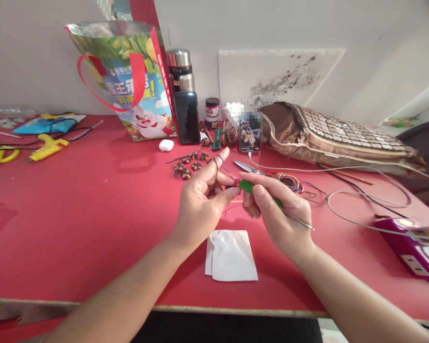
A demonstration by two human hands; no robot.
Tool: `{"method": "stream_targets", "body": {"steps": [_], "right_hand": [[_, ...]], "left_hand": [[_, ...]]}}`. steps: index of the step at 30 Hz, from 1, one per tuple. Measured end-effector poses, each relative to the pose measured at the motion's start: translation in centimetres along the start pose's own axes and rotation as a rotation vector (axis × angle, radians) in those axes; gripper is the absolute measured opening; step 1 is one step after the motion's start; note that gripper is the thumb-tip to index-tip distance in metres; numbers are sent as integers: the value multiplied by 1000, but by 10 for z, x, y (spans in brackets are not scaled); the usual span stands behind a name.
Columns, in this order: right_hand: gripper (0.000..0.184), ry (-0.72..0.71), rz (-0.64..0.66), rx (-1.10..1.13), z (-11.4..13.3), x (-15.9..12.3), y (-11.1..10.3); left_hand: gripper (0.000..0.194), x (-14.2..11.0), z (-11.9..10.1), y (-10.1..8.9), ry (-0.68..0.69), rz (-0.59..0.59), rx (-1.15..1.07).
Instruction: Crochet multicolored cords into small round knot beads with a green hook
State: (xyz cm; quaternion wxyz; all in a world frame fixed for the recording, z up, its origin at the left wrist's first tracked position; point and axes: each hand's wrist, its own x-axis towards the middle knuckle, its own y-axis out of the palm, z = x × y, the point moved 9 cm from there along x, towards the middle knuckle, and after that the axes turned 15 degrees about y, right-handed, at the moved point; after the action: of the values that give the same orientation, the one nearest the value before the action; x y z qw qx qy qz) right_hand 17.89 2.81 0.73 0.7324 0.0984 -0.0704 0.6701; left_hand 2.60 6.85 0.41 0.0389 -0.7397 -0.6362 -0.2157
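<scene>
My right hand (280, 209) is closed around the green handle of a crochet hook (247, 186), whose thin metal end sticks out behind the fingers. Pinched between the thumb and fingers of my left hand (202, 202) is a small piece of crochet work (237, 182), mostly hidden. Dark yarn (216, 174) loops round my raised left index finger. The hook's tip meets the work between both hands. Beneath them, on the red table, lies a folded white tissue (234, 257). Several small black-and-orange crocheted pieces (186, 167) lie just beyond my left hand.
Scissors (248, 167) and a multicoloured yarn bundle (288, 182) lie behind my right hand. A propped phone (250, 133), dark phone (186, 118), shopping bag (139, 95) and sequinned bag (343, 133) line the back. A yellow glue gun (48, 146) lies left; a purple power strip (407, 247) right.
</scene>
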Motion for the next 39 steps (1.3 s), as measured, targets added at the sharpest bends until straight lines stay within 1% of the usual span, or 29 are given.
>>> {"method": "stream_targets", "body": {"steps": [4, 8, 11, 14, 20, 24, 26, 28, 33, 36, 39], "right_hand": [[26, -33, -56, -109, -4, -5, 1], [30, -35, -136, -176, -11, -12, 2], [32, -59, -148, -140, -11, -15, 3], [31, -47, -90, 6, -11, -13, 5], [25, 154, 30, 319, -21, 0, 10], [22, 296, 91, 445, -29, 4, 15], [21, 347, 98, 479, -32, 5, 16], [20, 377, 104, 499, -33, 6, 16], [19, 452, 118, 569, -36, 7, 17], [24, 504, 120, 588, -39, 10, 16], [28, 539, 115, 589, -41, 13, 13]], "left_hand": [[69, -2, 4, 1, -23, -14, 12], [80, -2, 10, 1, -70, -22, -5], [78, -1, 14, 0, -97, -24, -50], [76, 1, 14, 1, -107, -6, -103], [74, 5, 15, -2, -122, -7, -160], [63, 8, 17, -5, -136, 6, -161], [59, 9, 17, -6, -140, 14, -166], [59, 9, 15, -6, -142, 17, -163], [70, 9, 9, -2, -140, 54, -136], [77, 8, 6, 1, -142, 90, -108], [71, 7, 2, 3, -125, 121, -73]]}}
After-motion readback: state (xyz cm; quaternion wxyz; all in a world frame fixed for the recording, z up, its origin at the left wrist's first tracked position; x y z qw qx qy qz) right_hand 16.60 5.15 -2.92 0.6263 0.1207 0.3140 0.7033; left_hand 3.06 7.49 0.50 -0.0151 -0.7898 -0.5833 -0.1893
